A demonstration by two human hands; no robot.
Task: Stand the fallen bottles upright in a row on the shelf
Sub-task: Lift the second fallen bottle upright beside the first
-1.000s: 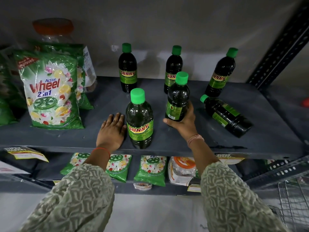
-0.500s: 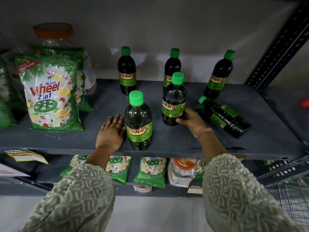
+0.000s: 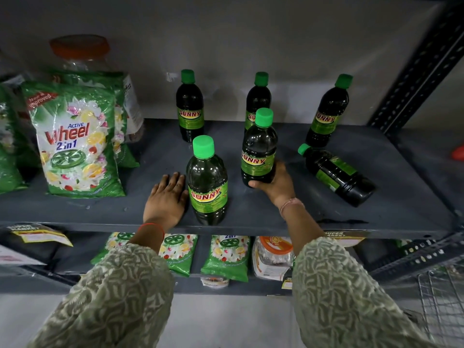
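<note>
Dark "Sunny" bottles with green caps stand on the grey shelf (image 3: pixel 276 217). Three stand upright along the back: left (image 3: pixel 189 106), middle (image 3: pixel 257 96), right (image 3: pixel 327 114). A nearer bottle (image 3: pixel 207 187) stands upright at the front. My right hand (image 3: pixel 277 183) grips the base of another upright bottle (image 3: pixel 258 151) just right of it. One bottle (image 3: pixel 336 174) lies on its side at the right, cap pointing back-left. My left hand (image 3: pixel 167 197) rests flat on the shelf, fingers apart, beside the front bottle.
Green "Wheel" detergent bags (image 3: pixel 75 139) and an orange-lidded jar (image 3: pixel 80 50) fill the shelf's left side. A perforated upright post (image 3: pixel 416 71) bounds the right. More packets (image 3: pixel 227 254) lie on the lower shelf. A wire basket (image 3: pixel 442 297) sits at the lower right.
My right hand set its bottle from tilted to upright on the shelf, label now facing me, and keeps its grip at the base. The left hand stayed flat.
</note>
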